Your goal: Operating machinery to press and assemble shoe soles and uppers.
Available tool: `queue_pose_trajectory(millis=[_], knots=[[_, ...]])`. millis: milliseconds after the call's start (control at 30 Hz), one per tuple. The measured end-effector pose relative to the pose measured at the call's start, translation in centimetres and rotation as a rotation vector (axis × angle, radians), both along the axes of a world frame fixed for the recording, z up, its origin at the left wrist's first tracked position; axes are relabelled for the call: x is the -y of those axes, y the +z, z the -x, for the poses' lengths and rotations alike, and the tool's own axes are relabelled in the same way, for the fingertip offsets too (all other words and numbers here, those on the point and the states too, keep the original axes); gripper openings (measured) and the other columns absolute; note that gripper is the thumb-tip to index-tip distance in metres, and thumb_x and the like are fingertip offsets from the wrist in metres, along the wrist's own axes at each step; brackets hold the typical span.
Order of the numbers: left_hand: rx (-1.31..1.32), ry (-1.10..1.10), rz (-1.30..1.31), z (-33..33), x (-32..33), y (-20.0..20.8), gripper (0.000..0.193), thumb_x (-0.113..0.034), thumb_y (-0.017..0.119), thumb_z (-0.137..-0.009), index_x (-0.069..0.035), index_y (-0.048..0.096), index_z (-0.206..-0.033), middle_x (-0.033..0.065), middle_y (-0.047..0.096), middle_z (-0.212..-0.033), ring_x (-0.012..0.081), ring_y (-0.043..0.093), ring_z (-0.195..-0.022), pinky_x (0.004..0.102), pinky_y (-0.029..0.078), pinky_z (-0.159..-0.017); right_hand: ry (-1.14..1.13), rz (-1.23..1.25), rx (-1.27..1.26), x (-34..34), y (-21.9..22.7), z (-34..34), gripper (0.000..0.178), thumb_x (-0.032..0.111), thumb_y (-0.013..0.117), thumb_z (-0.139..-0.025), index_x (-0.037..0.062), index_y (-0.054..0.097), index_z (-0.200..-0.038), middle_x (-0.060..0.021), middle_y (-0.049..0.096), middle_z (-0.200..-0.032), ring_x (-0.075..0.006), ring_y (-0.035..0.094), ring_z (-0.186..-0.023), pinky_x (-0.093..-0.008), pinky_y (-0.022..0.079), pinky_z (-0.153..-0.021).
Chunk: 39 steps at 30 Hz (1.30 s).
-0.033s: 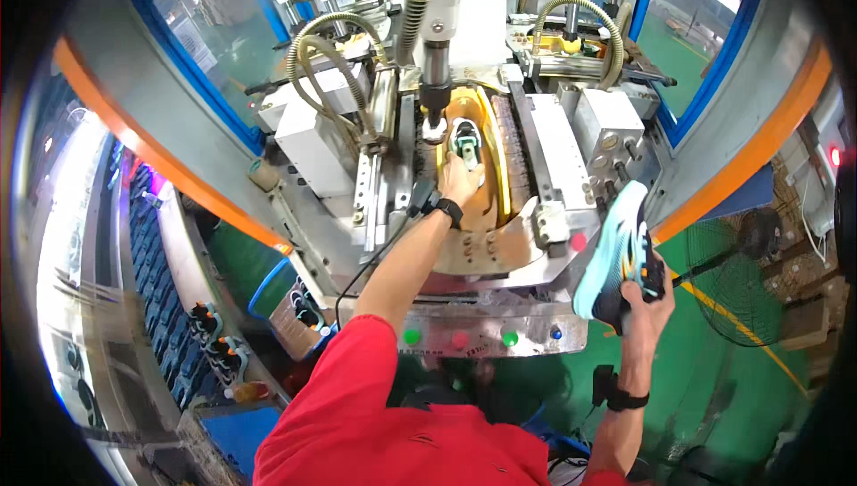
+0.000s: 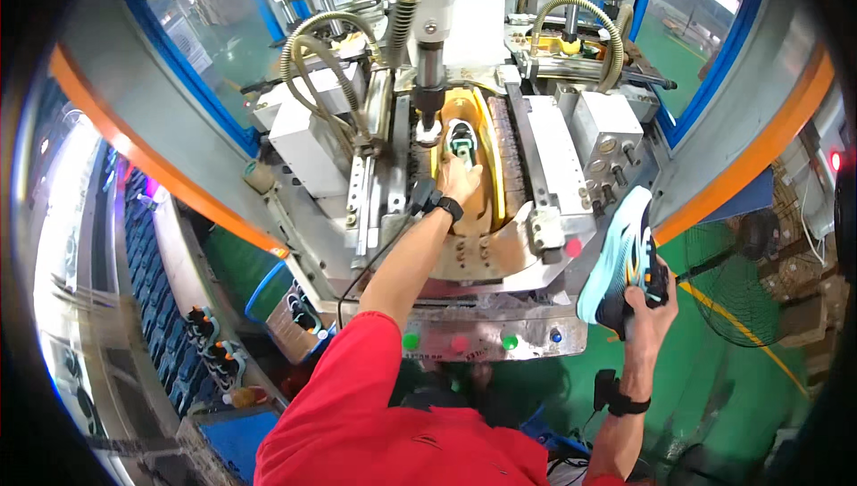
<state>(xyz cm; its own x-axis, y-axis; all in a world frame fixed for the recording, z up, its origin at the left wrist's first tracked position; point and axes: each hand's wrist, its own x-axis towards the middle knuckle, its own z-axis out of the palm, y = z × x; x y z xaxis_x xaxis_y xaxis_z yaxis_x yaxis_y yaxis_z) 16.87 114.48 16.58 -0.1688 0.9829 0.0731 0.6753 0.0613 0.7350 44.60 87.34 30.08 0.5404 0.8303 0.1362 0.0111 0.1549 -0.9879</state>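
A sneaker in white, black and green [image 2: 461, 135] lies in the yellow-edged recess of the press in front of me. My left hand [image 2: 459, 182] reaches into that recess and is closed on the near end of this sneaker, covering part of it. Off to the right, my right hand [image 2: 652, 307] grips a light-blue and black running shoe [image 2: 616, 254] by its black part. That shoe is held up beside the press, its pale blue side toward the left. Just left of the recess hangs a metal press rod [image 2: 430, 84].
White metal blocks [image 2: 308, 147] and hoses flank the recess. A front panel [image 2: 482, 332] carries coloured buttons. Several shoes [image 2: 214, 352] stand on a rack at the left. A black fan [image 2: 736, 276] stands on the right. Orange-edged grey frames [image 2: 178, 182] curve along both sides.
The view has shifted slightly. My left hand stays at the sneaker in the recess, and the running shoe in my right hand has barely moved.
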Motion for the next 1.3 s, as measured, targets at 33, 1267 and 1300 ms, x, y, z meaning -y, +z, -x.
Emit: queue_pose_trajectory(millis=[33, 1267, 1300], knots=[[0.023, 0.063, -0.002, 1.1, -1.9, -2.8, 0.069, -0.022, 0.075, -0.073, 0.014, 0.039, -0.120, 0.0338, 0.061, -0.101, 0.0429, 0.062, -0.095, 0.0462, 0.050, -0.084, -0.006, 0.025, 0.018, 0.3, 0.6, 0.7, 0.056, 0.003, 0.067, -0.070, -0.0028, 0.054, -0.124, -0.0065, 0.062, -0.105, -0.0144, 0.059, -0.091, -0.0271, 0.047, -0.084], [1.294, 1.241, -0.230, 14.0, 58.9, 9.1, 0.033, -0.003, 0.065, -0.086, 0.005, 0.056, -0.117, 0.0109, 0.065, -0.105, 0.0188, 0.066, -0.090, 0.0332, 0.055, -0.080, 1.169, -0.429, 0.997, 0.7, -18.9, 32.4, 0.022, 0.010, 0.054, -0.086, 0.0062, 0.062, -0.106, -0.0140, 0.060, -0.095, -0.0331, 0.059, -0.088, -0.0429, 0.049, -0.076], [1.360, 1.262, -0.253, 13.0, 60.0, 8.8, 0.034, -0.003, 0.066, -0.085, 0.005, 0.056, -0.117, 0.0109, 0.065, -0.104, 0.0193, 0.067, -0.090, 0.0332, 0.056, -0.079, 1.217, -0.415, 1.073, 0.9, -22.1, 32.2, 0.021, 0.009, 0.055, -0.085, 0.0068, 0.063, -0.103, -0.0142, 0.060, -0.096, -0.0331, 0.059, -0.092, -0.0428, 0.049, -0.078]])
